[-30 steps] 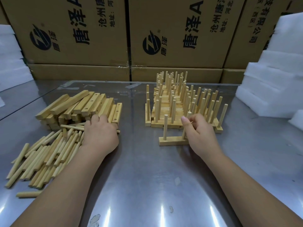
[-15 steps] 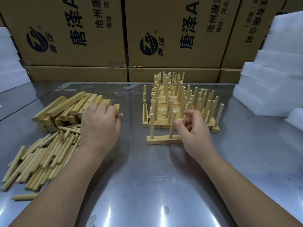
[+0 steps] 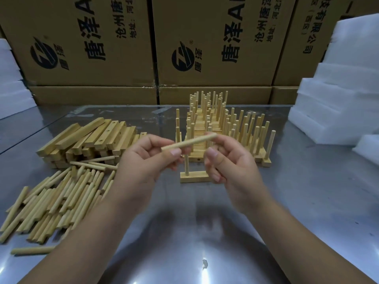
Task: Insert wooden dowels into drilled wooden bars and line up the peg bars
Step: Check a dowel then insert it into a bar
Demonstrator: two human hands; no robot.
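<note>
Steel table [image 3: 311, 201], cardboard boxes [image 3: 92, 27] behind; left hand [image 3: 143, 163], right hand [image 3: 232, 167]: joint pinch on dowel [image 3: 191, 141].

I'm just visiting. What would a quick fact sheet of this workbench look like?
Left hand: pinches one dowel, held nearly level
Right hand: fingers curled at the dowel's far end; grip unclear
Nearest peg bar: on the table below the hands, one upright peg visible
Finished peg bars: lined up behind it
Supplies: drilled bars and loose dowels, left side
Background: cardboard boxes, white foam blocks
</note>
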